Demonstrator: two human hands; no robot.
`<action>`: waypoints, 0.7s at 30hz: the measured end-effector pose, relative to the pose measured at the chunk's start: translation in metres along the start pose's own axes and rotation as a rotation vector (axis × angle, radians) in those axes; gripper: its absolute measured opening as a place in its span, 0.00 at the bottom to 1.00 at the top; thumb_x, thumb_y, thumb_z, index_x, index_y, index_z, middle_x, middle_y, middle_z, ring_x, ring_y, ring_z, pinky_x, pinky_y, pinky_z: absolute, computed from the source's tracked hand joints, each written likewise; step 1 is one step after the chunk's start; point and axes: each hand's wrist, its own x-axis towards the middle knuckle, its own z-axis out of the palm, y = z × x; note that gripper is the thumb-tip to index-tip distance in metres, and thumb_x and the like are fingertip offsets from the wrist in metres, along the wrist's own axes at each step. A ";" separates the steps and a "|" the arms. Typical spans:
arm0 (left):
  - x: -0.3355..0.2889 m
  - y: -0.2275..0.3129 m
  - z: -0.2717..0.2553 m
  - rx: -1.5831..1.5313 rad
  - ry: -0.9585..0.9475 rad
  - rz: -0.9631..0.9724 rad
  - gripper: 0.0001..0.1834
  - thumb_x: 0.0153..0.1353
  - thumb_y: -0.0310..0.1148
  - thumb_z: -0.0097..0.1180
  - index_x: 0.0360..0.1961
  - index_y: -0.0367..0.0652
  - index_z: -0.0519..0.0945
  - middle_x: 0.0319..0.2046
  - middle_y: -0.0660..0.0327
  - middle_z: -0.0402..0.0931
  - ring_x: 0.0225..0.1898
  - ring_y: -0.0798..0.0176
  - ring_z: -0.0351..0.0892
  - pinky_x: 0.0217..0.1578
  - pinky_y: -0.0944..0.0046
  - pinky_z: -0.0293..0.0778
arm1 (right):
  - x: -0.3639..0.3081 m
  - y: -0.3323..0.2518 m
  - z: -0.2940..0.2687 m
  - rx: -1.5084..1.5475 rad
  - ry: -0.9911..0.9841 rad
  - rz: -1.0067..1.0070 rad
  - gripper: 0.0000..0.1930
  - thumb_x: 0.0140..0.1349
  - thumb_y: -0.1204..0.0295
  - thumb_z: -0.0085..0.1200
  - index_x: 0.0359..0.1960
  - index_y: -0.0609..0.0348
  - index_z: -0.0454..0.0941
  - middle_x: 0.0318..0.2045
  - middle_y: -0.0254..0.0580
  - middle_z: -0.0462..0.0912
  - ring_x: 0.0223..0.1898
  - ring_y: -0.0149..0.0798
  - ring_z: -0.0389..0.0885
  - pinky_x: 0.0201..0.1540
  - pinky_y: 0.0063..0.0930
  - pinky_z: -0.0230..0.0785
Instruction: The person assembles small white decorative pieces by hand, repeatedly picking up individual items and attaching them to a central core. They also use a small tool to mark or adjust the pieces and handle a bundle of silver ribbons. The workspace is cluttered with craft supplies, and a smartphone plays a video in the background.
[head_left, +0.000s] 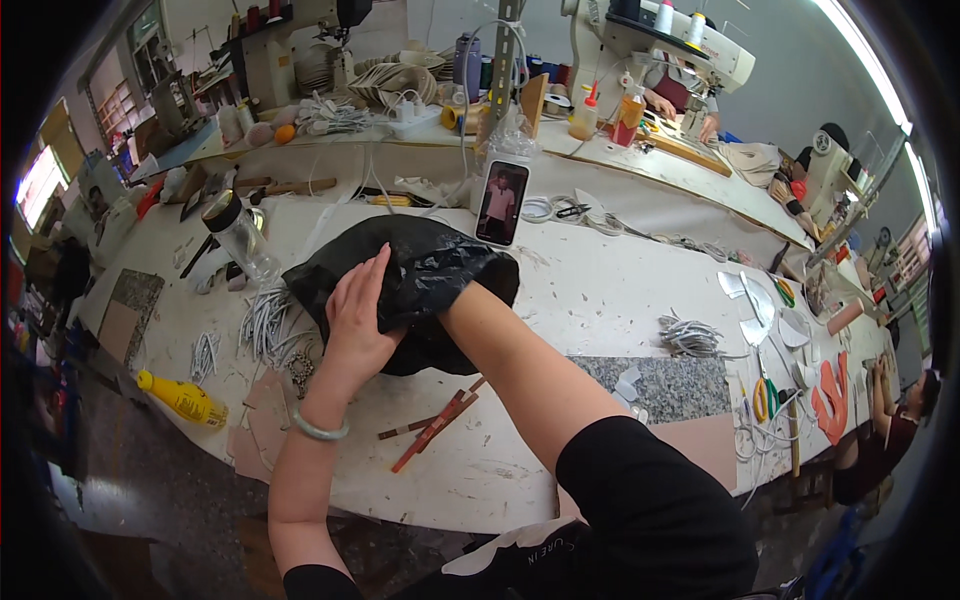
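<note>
A crumpled black plastic bag [420, 250] sits on the white worktable in front of me. My left hand [358, 310] lies against the bag's near left side, its fingers stretched out flat and pointing up. My right forearm reaches into the bag's opening from the right, so the right hand is hidden inside, and I cannot see what it touches. Just in front of the bag, thin red and brown strips [432, 430] lie crossed on the table. A bundle of grey-white cords [268, 322] rests beside the bag on the left.
Behind the bag stands a phone [502, 203] with its screen lit. At left are a clear jar [240, 238] and a yellow bottle [182, 398]. A speckled stone slab [660, 388], green-handled scissors [765, 398] and more cords [690, 335] lie right. Another person works at a sewing machine [690, 70].
</note>
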 end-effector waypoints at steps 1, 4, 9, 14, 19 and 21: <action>0.006 0.002 0.011 -0.040 -0.038 -0.003 0.49 0.45 0.22 0.64 0.69 0.51 0.55 0.60 0.53 0.64 0.64 0.49 0.59 0.62 0.51 0.54 | -0.004 0.007 -0.006 -0.015 0.027 0.011 0.13 0.56 0.63 0.49 0.39 0.52 0.81 0.40 0.49 0.80 0.44 0.47 0.79 0.46 0.39 0.70; 0.016 -0.017 0.036 0.065 -0.050 0.012 0.48 0.48 0.20 0.58 0.70 0.55 0.52 0.62 0.56 0.62 0.66 0.51 0.55 0.64 0.43 0.49 | 0.003 0.017 0.003 0.021 0.145 -0.019 0.13 0.56 0.63 0.49 0.38 0.52 0.82 0.40 0.49 0.80 0.44 0.47 0.79 0.45 0.39 0.70; 0.039 -0.062 0.039 0.273 0.134 -0.013 0.40 0.54 0.20 0.49 0.69 0.56 0.56 0.60 0.59 0.65 0.65 0.52 0.58 0.61 0.38 0.55 | 0.011 0.013 0.021 0.161 0.447 -0.191 0.13 0.56 0.64 0.49 0.38 0.53 0.82 0.40 0.50 0.80 0.43 0.47 0.79 0.45 0.39 0.70; 0.047 -0.093 0.015 0.517 -0.039 -0.246 0.42 0.56 0.30 0.54 0.71 0.60 0.49 0.62 0.63 0.64 0.67 0.52 0.56 0.61 0.33 0.52 | -0.019 -0.041 -0.041 -0.057 -0.013 -0.150 0.13 0.58 0.67 0.47 0.39 0.58 0.80 0.37 0.52 0.79 0.43 0.49 0.78 0.46 0.38 0.70; 0.011 -0.022 -0.026 0.149 -0.026 -0.194 0.44 0.55 0.31 0.60 0.71 0.52 0.51 0.67 0.55 0.55 0.69 0.50 0.51 0.65 0.46 0.49 | -0.093 -0.045 -0.101 0.562 0.119 -0.246 0.11 0.47 0.68 0.63 0.33 0.57 0.81 0.38 0.50 0.75 0.38 0.53 0.79 0.40 0.38 0.73; -0.014 0.023 -0.038 -0.330 0.076 -0.101 0.41 0.57 0.30 0.60 0.70 0.45 0.53 0.68 0.54 0.54 0.68 0.54 0.54 0.65 0.55 0.53 | -0.126 -0.025 -0.124 0.594 0.197 -0.163 0.24 0.42 0.64 0.71 0.44 0.54 0.81 0.37 0.47 0.76 0.38 0.47 0.78 0.41 0.33 0.73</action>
